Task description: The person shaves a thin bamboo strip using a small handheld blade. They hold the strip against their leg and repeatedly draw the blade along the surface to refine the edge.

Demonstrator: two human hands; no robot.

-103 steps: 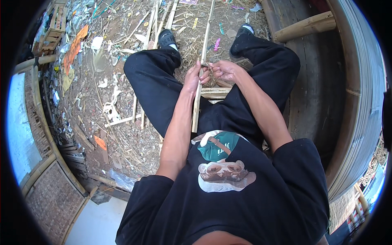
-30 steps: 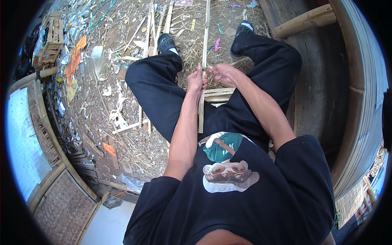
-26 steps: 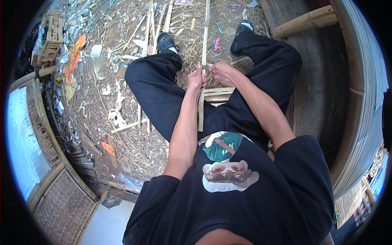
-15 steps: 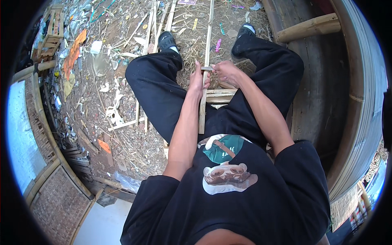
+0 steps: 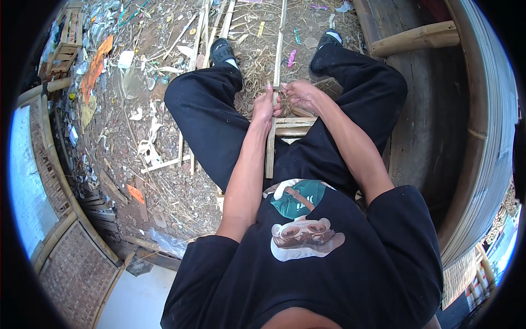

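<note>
Wooden strip [image 5: 280, 49], one, pale, long and narrow: laid lengthwise between the legs of dark trousers [image 5: 200, 109], run out of view at 12 o'clock, near end brought toward the shirt [image 5: 339, 279] at 6. Left hand [image 5: 263, 107]: set at the strip's 9 o'clock side, fingers curled round it, thumb stretched toward 12. Right hand [image 5: 301, 95]: set at the 3 o'clock side, fingers folded in, a small flat piece [image 5: 278, 88] pinched between thumb and forefinger and laid across the strip; its kind cannot be told at this size. Handling, as judged: the small flat piece is best kept square to the strip and evenly pressed, the strip held firm in the left palm so that no twist is allowed, and the left thumb kept clear of any edge, whose sharpness cannot be told. Surroundings, taken from the hands: short wood pieces [image 5: 294, 130], near, at 5 o'clock; sandals [image 5: 222, 52] at 11 and 1; loose strips [image 5: 229, 19] on littered ground [image 5: 170, 186] at 11, farther out; orange scrap [image 5: 97, 68] at 9; bamboo pole [image 5: 416, 39] at 2
</note>
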